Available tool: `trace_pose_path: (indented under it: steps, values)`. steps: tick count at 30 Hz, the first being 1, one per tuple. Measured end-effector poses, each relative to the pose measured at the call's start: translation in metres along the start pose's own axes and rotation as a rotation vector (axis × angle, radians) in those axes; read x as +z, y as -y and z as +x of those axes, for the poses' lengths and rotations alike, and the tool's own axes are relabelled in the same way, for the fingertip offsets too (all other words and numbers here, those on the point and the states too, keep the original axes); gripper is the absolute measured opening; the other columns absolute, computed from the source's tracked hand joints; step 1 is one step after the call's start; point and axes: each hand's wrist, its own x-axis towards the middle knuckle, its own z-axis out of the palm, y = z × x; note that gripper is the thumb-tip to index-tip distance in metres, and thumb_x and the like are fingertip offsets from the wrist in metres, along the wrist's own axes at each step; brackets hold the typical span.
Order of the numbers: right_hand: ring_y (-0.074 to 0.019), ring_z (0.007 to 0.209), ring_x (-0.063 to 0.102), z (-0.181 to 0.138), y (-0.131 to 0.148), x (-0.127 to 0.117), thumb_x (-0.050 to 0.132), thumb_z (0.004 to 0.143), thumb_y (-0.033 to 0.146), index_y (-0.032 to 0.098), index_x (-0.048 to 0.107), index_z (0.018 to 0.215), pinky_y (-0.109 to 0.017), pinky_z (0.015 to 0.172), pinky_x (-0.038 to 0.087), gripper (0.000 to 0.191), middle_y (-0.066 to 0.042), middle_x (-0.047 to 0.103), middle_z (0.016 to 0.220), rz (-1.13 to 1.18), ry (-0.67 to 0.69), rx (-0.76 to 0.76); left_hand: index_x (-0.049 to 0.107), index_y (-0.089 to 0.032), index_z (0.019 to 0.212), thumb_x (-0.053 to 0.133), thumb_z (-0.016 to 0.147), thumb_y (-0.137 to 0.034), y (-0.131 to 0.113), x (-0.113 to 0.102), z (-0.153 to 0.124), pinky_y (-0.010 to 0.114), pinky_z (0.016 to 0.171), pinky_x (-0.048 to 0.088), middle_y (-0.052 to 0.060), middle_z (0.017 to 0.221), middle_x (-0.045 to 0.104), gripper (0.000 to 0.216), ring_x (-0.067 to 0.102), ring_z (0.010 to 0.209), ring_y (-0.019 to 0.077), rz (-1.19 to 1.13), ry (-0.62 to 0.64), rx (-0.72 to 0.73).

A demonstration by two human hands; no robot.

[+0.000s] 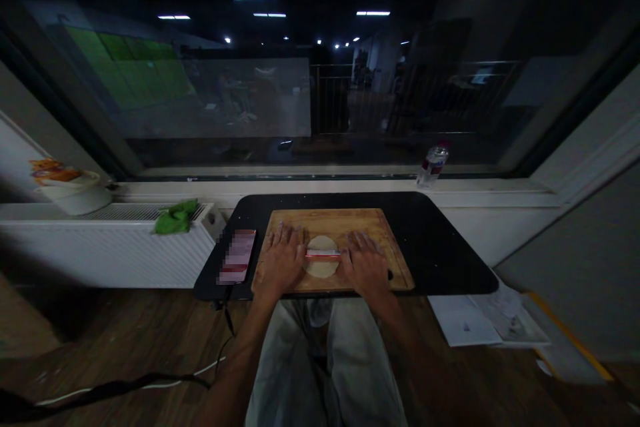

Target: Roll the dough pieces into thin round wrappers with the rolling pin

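Both hands lie palm-down and well apart, fingers stretched out flat, the left hand (283,257) at nine o'clock of a pale dough disc (321,269) and the right hand (364,260) at three. Between them runs a slim, straight rod (323,254), whitish with a red streak, crossing the disc from side to side; its ends vanish beneath the hands, so I cannot tell how the thumbs meet it. Smooth, flat and nearly round, the dough rests mid-board on a rectangular wooden cutting board (327,217) — warm brown, with rounded corners. Under that is a dark, matte-looking tabletop (443,250), its far corners curved. Taking the dough as the clock's centre, a thin smartphone (240,255) lies at nine o'clock on the table, its screen lit pinkish. At ten, a crumpled green cloth (176,217) drapes over the ribbed white radiator (150,257). A clear plastic bottle (433,168) with a reddish cap stands on the pale windowsill (480,188) at one to two — and white papers (463,320) lie at four, below the table.
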Motion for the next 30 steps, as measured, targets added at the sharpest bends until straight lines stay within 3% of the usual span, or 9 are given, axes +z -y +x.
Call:
trace_pose_path:
  steps: [7, 16, 30]
  values:
    - [-0.0375, 0.158, 0.052, -0.034, 0.003, -0.008, 0.044, 0.117, 0.033, 0.013, 0.070, 0.154, -0.056, 0.132, 0.036, 0.050, -0.017, 0.067, 0.162, 0.020, -0.042, -0.051, 0.070, -0.018, 0.153, 0.043, 0.114, -0.033, -0.012, 0.006, -0.027, 0.060, 0.135, 0.040, 0.017, 0.163, 0.065, 0.049, 0.055, 0.159, 0.0367, 0.018, -0.098, -0.067]
    - [-0.0343, 0.154, 0.056, -0.059, -0.001, 0.011, 0.051, 0.116, 0.032, 0.017, 0.068, 0.157, -0.054, 0.130, 0.035, 0.047, -0.015, 0.070, 0.159, 0.035, -0.290, -0.107, 0.072, -0.014, 0.150, 0.041, 0.117, -0.037, -0.020, 0.013, -0.051, 0.062, 0.136, 0.037, 0.017, 0.162, 0.066, 0.050, 0.055, 0.159, 0.0379, -0.038, -0.227, -0.062]
    - [-0.0300, 0.154, 0.055, -0.079, 0.001, 0.015, 0.051, 0.117, 0.030, 0.023, 0.069, 0.153, -0.054, 0.135, 0.030, 0.041, -0.009, 0.076, 0.150, 0.158, -0.371, -0.113, 0.071, -0.018, 0.150, 0.049, 0.114, -0.033, -0.022, 0.008, -0.075, 0.062, 0.138, 0.034, 0.016, 0.159, 0.069, 0.045, 0.056, 0.158, 0.0362, -0.157, -0.258, -0.090]
